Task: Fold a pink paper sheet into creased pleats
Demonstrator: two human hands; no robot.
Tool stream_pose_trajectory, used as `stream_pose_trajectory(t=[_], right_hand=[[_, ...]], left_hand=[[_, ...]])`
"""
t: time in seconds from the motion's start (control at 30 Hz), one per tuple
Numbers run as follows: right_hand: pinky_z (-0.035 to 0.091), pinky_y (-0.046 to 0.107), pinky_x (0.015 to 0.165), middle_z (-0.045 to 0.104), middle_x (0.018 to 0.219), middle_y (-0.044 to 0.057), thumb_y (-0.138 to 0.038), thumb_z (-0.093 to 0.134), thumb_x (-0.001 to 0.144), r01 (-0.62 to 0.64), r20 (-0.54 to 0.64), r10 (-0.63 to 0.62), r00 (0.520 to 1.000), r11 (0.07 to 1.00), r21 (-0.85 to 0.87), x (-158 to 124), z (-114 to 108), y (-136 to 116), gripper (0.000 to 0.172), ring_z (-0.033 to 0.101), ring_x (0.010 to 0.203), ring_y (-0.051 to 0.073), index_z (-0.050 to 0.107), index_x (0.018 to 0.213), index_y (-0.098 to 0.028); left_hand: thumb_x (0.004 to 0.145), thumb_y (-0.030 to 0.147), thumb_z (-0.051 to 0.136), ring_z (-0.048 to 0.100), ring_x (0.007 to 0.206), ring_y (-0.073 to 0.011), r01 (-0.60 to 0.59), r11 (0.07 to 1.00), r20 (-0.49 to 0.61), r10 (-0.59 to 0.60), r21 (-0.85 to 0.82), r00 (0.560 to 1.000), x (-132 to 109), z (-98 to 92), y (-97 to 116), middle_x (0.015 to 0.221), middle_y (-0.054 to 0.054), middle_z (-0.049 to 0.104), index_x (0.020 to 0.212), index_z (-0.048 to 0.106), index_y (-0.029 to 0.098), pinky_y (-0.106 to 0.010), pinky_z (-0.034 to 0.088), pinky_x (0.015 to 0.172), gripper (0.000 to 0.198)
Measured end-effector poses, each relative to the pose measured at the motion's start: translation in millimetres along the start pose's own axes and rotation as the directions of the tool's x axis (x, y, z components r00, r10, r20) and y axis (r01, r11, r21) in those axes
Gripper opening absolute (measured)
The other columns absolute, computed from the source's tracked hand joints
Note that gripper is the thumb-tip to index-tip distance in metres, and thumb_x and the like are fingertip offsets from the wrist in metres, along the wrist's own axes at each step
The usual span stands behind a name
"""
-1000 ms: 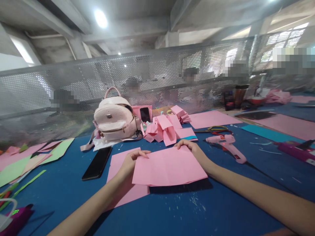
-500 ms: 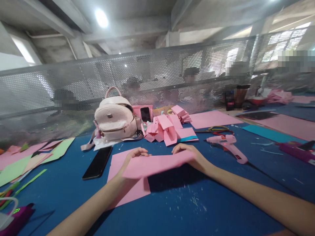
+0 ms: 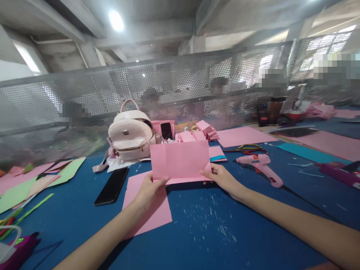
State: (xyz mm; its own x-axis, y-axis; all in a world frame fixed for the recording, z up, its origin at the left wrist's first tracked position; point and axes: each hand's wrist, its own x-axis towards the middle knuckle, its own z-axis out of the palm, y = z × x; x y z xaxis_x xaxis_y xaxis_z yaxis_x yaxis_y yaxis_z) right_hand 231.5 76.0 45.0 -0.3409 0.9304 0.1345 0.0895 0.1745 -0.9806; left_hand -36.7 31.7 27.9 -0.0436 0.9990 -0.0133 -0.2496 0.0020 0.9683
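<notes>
A creased pink paper sheet (image 3: 181,161) is raised above the blue table, its face toward me. My left hand (image 3: 149,187) pinches its lower left corner, thumb on the near side. At the lower right corner my right hand (image 3: 218,175) grips the same sheet between thumb and fingers. Beneath my left hand and forearm lies another pink sheet (image 3: 157,212), flat on the table. Behind the raised sheet sits a pile of folded pink paper (image 3: 206,129), partly hidden by it.
A white backpack (image 3: 131,135) and a black phone (image 3: 111,186) are to the left. A pink glue gun (image 3: 261,165) with a cord and some scissors (image 3: 247,148) lie right. Coloured paper (image 3: 22,187) covers the left edge. A perforated metal screen (image 3: 180,90) stands behind.
The held sheet has swung from nearly flat to upright, its face now toward me. Both hands have shifted to its lower corners, with the thumbs now visible in front.
</notes>
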Motion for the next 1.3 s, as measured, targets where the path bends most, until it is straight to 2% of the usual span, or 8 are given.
stream_pose_trajectory(t=[0.13, 0.3, 0.53, 0.83, 1.0, 1.13, 1.3], right_hand=[[0.05, 0.034, 0.066, 0.072, 0.082, 0.004, -0.06, 0.079, 0.067, -0.017, -0.027, 0.018, 0.999, 0.999, 0.046, 2, -1, 3, 0.048, 0.064, 0.072, 0.021, 0.069, 0.089, -0.019], [0.038, 0.027, 0.05, 0.071, 0.075, 0.003, -0.055, 0.081, 0.068, -0.05, -0.041, 0.053, 0.998, 0.996, 0.071, 3, -3, 7, 0.046, 0.064, 0.062, 0.019, 0.07, 0.094, -0.019], [0.031, 0.023, 0.045, 0.073, 0.08, 0.005, -0.05, 0.084, 0.067, -0.071, -0.041, 0.076, 0.996, 0.991, 0.112, 6, -5, 10, 0.047, 0.065, 0.06, 0.017, 0.069, 0.099, -0.018], [0.033, 0.023, 0.043, 0.071, 0.074, 0.003, -0.049, 0.085, 0.066, -0.07, -0.045, 0.078, 0.996, 0.985, 0.157, 7, -5, 10, 0.048, 0.063, 0.058, 0.016, 0.07, 0.1, -0.018], [0.035, 0.023, 0.045, 0.072, 0.079, 0.004, -0.051, 0.085, 0.066, -0.087, -0.045, 0.096, 0.994, 0.981, 0.174, 5, -6, 8, 0.049, 0.062, 0.059, 0.015, 0.07, 0.1, -0.018], [0.035, 0.022, 0.046, 0.071, 0.081, 0.004, -0.053, 0.085, 0.065, -0.093, -0.05, 0.104, 0.993, 0.979, 0.184, 6, -6, 9, 0.05, 0.057, 0.059, 0.013, 0.071, 0.099, -0.019], [0.031, 0.02, 0.044, 0.063, 0.07, -0.001, -0.056, 0.084, 0.065, -0.108, -0.06, 0.121, 0.991, 0.977, 0.184, 9, -7, 11, 0.05, 0.044, 0.053, 0.008, 0.072, 0.095, -0.018]], left_hand=[[0.074, 0.027, 0.087, 0.07, 0.104, -0.027, -0.017, 0.998, 0.057, 0.02, -0.054, 0.998, 0, 0.9, -2, 0.115, -0.015, 0.072, 0.109, 0.069, 0.015, -0.042, 0.052, 0.098, 0.041], [0.07, 0.029, 0.09, 0.068, 0.111, -0.0308, -0.017, 0.992, 0.092, 0.029, -0.123, 0.995, -1, 4.1, 0, 0.116, -0.016, 0.072, 0.113, 0.068, 0.016, -0.043, 0.051, 0.1, 0.05], [0.07, 0.026, 0.089, 0.067, 0.113, -0.0299, -0.003, 0.986, 0.113, 0.023, -0.167, 0.993, -2, 6.7, 2, 0.115, -0.015, 0.073, 0.115, 0.066, 0.016, -0.042, 0.051, 0.102, 0.052], [0.069, 0.026, 0.09, 0.068, 0.111, -0.0304, 0.023, 0.987, 0.109, -0.005, -0.159, 0.994, -5, 9.8, 8, 0.111, -0.015, 0.074, 0.11, 0.067, 0.015, -0.039, 0.052, 0.098, 0.048], [0.068, 0.027, 0.091, 0.069, 0.107, -0.0295, 0.033, 0.988, 0.099, -0.018, -0.152, 0.995, -5, 10.0, 10, 0.107, -0.014, 0.075, 0.105, 0.068, 0.015, -0.037, 0.054, 0.094, 0.045], [0.068, 0.027, 0.091, 0.07, 0.105, -0.0274, 0.043, 0.986, 0.109, -0.026, -0.158, 0.994, -5, 10.1, 10, 0.109, -0.013, 0.074, 0.11, 0.067, 0.017, -0.036, 0.054, 0.094, 0.049], [0.076, 0.021, 0.085, 0.071, 0.096, -0.0214, 0.056, 0.986, 0.109, -0.038, -0.158, 0.993, -5, 8.6, 9, 0.105, -0.01, 0.074, 0.104, 0.068, 0.015, -0.033, 0.056, 0.089, 0.033]])
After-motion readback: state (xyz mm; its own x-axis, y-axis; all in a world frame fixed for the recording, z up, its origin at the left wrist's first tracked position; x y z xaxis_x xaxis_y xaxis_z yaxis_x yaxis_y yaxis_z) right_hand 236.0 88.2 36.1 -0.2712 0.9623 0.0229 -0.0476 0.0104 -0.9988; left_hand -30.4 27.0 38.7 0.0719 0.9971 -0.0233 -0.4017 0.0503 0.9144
